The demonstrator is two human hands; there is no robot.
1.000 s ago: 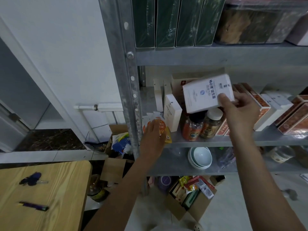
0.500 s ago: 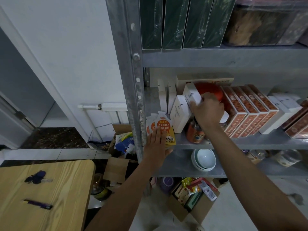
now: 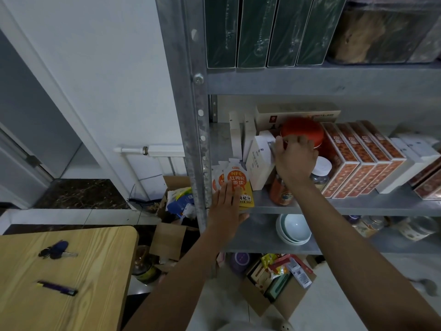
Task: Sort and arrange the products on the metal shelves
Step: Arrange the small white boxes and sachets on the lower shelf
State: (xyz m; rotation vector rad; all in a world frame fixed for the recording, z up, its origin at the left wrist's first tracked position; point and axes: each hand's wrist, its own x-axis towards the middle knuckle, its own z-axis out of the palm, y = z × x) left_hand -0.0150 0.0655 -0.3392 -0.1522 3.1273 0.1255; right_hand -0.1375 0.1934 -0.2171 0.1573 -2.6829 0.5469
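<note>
On the middle metal shelf (image 3: 338, 204), my right hand (image 3: 294, 160) grips a white box (image 3: 267, 140) and holds it upright behind a taller white box (image 3: 257, 168), in front of a red tin (image 3: 301, 127). My left hand (image 3: 226, 206) presses flat, fingers straight, against a row of orange juice pouches (image 3: 238, 179) standing at the shelf's front left corner. Under my right wrist stand an orange bottle (image 3: 280, 193) and a white-lidded jar (image 3: 321, 172). A row of red patterned boxes (image 3: 358, 161) leans to the right.
The steel upright post (image 3: 194, 111) is just left of my left hand. Dark green boxes (image 3: 262, 32) fill the top shelf. Stacked bowls (image 3: 294, 229) and jars sit on the shelf below. An open carton of goods (image 3: 279, 283) lies on the floor; a wooden table (image 3: 71, 283) stands at lower left.
My right hand carried the white box from the air in front of the shelf down and left, in beside the other white boxes. My left hand stayed against the pouches.
</note>
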